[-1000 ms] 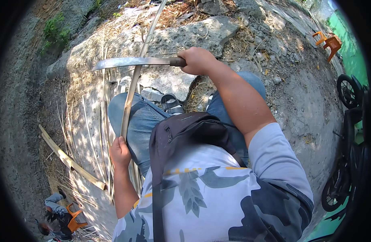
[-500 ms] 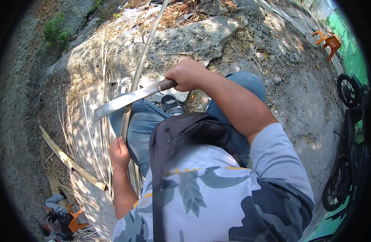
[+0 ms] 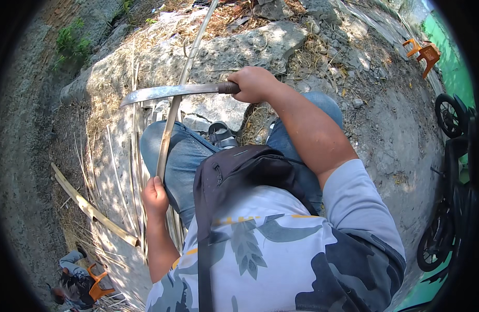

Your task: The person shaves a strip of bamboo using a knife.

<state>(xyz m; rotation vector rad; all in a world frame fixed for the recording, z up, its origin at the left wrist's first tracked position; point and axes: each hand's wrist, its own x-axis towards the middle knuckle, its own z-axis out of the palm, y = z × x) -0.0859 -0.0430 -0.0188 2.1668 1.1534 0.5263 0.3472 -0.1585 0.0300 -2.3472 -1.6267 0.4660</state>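
My right hand [image 3: 253, 84] is closed round the dark handle of a machete [image 3: 166, 92], its long blade pointing left. The blade lies across a long pale bamboo strip [image 3: 168, 133], at the height of my knees. At the strip's near end, my left hand [image 3: 155, 195] grips it with the thumb on top. From there the strip slants up and away over my left thigh, toward a concrete slab. Part of it is hidden under the blade.
Several thin strips [image 3: 133, 171] lie on the ground at my left, beside a split bamboo piece [image 3: 93, 210]. A concrete slab [image 3: 239, 54] lies ahead. Another person [image 3: 75, 281] is at the lower left by an orange chair [image 3: 98, 283]. Orange chairs [image 3: 428, 56] and a motorcycle [image 3: 452, 182] stand at the right.
My right hand has moved the machete away from me along the bamboo strip, and the blade has turned from slanted to nearly level. My left hand has stayed in place.
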